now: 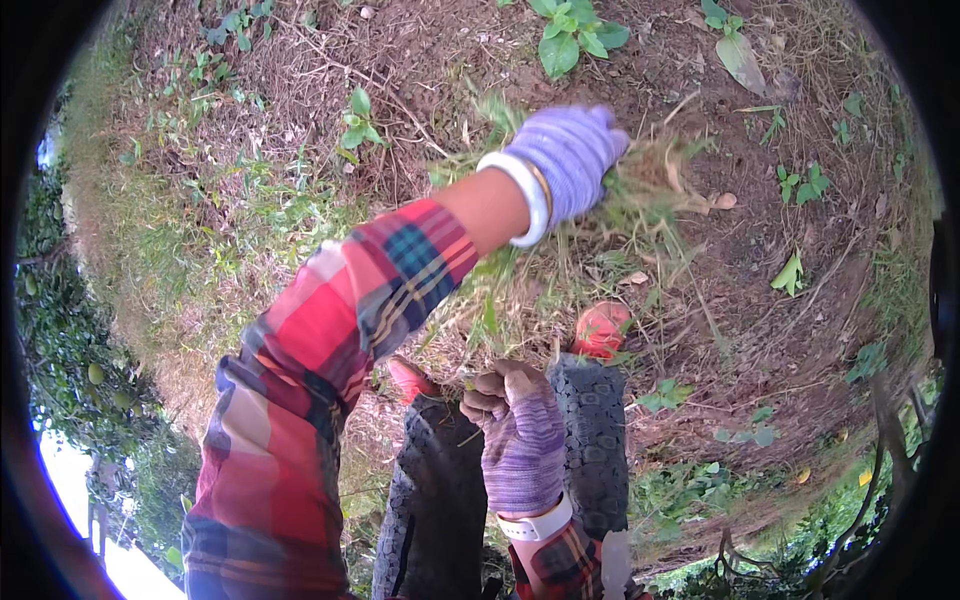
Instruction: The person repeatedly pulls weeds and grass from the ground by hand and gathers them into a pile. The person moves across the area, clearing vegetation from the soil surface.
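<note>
My left hand (566, 165), in a purple striped knit glove, reaches across over the ground, blurred by motion. It is closed on a clump of grass (660, 176), whose blurred blades stick out beyond the fingers. A white bangle (529, 196) circles that wrist. My right hand (521, 442) is held low between my knees, in a matching glove with a brown-coated palm. Its fingers are curled in, and I see nothing in them. Below the left hand grows a patch of grass (525, 292), mixed with dry stalks.
My dark patterned trouser legs (592, 442) and red shoes (602, 330) are close to the right hand. Broad-leaved seedlings (570, 37) grow in the brown soil (450, 45). A thin dry branch (375, 82) lies at the upper left. Fruit-bearing trees (82, 382) stand at the left rim.
</note>
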Demonstrator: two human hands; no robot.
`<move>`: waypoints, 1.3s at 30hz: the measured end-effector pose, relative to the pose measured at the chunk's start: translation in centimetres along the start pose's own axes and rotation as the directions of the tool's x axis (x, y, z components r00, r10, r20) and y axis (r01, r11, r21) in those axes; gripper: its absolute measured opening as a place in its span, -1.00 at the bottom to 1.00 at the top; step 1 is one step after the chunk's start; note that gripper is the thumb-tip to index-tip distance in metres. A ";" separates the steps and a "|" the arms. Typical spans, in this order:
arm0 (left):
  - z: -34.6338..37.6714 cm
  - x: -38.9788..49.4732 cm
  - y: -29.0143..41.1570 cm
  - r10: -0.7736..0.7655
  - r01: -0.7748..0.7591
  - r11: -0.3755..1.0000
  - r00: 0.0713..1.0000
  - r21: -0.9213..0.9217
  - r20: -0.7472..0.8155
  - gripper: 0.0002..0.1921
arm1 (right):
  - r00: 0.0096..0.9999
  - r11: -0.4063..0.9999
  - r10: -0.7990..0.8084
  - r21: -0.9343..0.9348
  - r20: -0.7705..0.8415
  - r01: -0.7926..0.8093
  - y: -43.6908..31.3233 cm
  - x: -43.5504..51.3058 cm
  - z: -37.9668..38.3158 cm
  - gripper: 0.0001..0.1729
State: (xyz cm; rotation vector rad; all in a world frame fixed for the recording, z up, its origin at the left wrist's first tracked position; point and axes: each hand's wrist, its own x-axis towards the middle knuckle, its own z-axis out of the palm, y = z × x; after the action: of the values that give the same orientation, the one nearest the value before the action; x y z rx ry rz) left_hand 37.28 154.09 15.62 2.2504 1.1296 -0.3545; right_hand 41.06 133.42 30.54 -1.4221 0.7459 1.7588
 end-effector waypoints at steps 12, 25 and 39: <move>-1.3 13.6 -7.5 -0.550 0.531 0.831 0.829 0.168 0.097 -0.63 | 0.997 0.996 0.045 -0.085 0.067 -0.039 -2.1 -0.4 -0.6 -0.73; 10.2 -14.0 -1.9 -0.276 0.382 0.922 0.757 -0.059 0.592 -0.39 | 0.998 0.997 0.048 -0.054 0.048 -0.046 -1.5 -0.5 0.2 -0.82; 10.6 -12.5 -20.3 -0.938 0.887 0.257 0.324 -0.384 0.121 -0.08 | 0.997 0.951 0.070 -0.303 0.032 -0.057 4.8 -0.3 -1.1 -0.70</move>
State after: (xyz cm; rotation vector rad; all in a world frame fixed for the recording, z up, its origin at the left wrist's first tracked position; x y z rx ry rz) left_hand 13.84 149.06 5.36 0.9963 2.3151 -0.3653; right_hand 37.77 129.79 30.55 -1.5679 0.5198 2.0132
